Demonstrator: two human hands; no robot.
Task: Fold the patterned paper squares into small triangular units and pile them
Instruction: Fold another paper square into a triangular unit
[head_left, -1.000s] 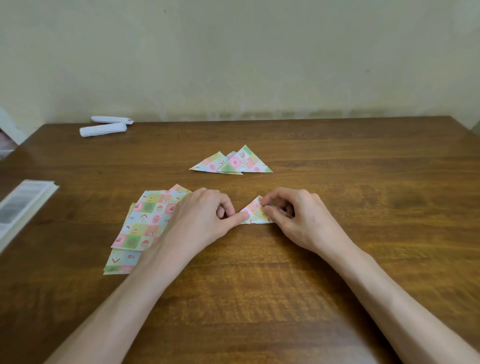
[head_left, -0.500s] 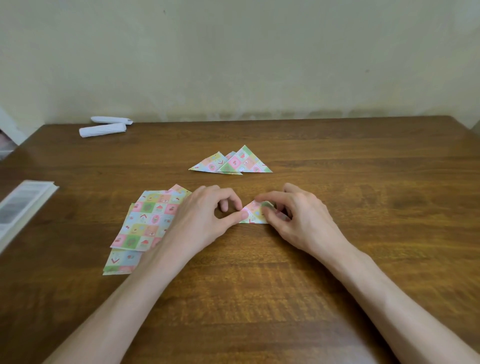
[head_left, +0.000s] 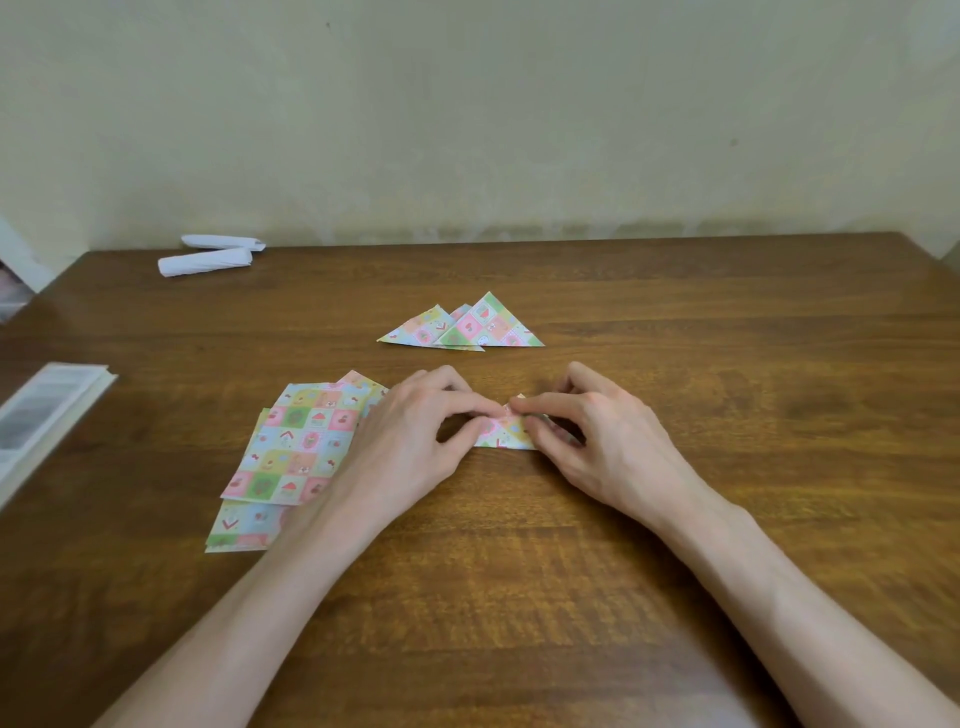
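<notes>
Now pinching the small folded paper (head_left: 503, 434), left hand (head_left: 408, 441) at its 9 o'clock, right hand (head_left: 613, 447) at 3 o'clock; likely light, thin, crease-prone, best taken by edges.

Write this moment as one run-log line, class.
step: folding a unit | left hand: pinches paper piece | right hand: pinches same piece | folded triangles: piled beyond hands | flat squares: stacked at left

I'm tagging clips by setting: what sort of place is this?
Probably a home craft spot: a wooden table against a plain wall, with patterned paper squares and folded triangles.
</notes>
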